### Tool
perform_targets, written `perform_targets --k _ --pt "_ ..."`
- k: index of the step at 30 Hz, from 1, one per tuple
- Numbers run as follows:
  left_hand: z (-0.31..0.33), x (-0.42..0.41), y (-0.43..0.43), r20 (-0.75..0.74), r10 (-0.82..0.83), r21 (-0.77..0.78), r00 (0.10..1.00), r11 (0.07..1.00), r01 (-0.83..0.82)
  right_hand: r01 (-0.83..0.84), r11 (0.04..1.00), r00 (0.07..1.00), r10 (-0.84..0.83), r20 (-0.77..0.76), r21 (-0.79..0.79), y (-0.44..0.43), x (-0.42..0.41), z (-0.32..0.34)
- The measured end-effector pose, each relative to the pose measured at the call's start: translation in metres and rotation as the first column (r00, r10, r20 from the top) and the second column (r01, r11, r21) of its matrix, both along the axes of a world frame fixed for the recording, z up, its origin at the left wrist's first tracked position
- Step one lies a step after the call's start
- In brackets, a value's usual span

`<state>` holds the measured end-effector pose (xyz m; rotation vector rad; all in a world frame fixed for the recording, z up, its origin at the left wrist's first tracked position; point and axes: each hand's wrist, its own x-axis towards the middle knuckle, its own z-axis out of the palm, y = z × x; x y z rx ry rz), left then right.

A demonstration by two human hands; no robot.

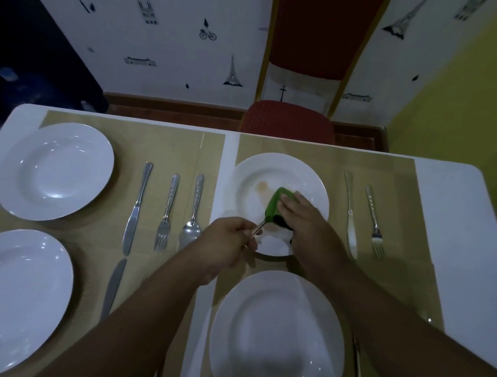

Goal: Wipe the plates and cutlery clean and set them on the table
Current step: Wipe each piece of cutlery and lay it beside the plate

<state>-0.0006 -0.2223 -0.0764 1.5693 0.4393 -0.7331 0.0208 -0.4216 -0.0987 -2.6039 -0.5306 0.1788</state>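
Observation:
My left hand point(226, 244) pinches the metal handle of a piece of cutlery point(257, 228); its head is hidden inside a green cloth point(274, 204). My right hand point(301, 220) holds that cloth folded around the head, above the far right plate point(273, 168), which carries a brownish stain point(262, 186). Three more white plates lie at far left point(55, 171), near left point(12, 300) and near right point(276, 335). A knife point(137, 208), fork point(167, 211) and spoon point(194, 213) lie in a row on the left mat. Right of the stained plate lie a knife point(350, 215) and a fork point(373, 220).
Tan placemats point(185, 140) cover a white table point(463, 222). Another knife point(112, 290) lies beside the near left plate. A red chair point(289, 122) stands at the far edge against a patterned wall. A yellow wall rises at the right.

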Motion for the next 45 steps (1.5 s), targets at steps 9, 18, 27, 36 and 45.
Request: perform_targets --k 9,18,27,36,45 --pt "0.0 -0.002 0.002 0.158 0.049 0.217 0.986 0.973 -0.083 0.417 0.836 0.904 -0.423 -0.066 0.356 0.01 0.006 0.03" --pt "0.006 -0.016 -0.01 0.06 0.096 0.121 0.994 0.987 -0.103 0.123 0.985 0.99 -0.113 -0.082 0.122 0.011 -0.012 0.002" --pt "0.022 -0.02 -0.034 -0.081 0.252 0.072 0.964 0.967 -0.246 0.468 0.833 0.884 -0.438 -0.165 0.295 -0.032 -0.001 0.018" --pt "0.032 -0.013 -0.087 0.078 0.19 0.144 0.979 0.969 -0.2 0.578 0.725 0.816 -0.531 -0.229 0.375 -0.09 -0.022 0.018" --pt "0.033 0.009 -0.189 -0.003 0.14 -0.081 0.99 0.987 -0.14 0.558 0.757 0.827 -0.541 -0.152 0.339 -0.168 -0.046 0.03"
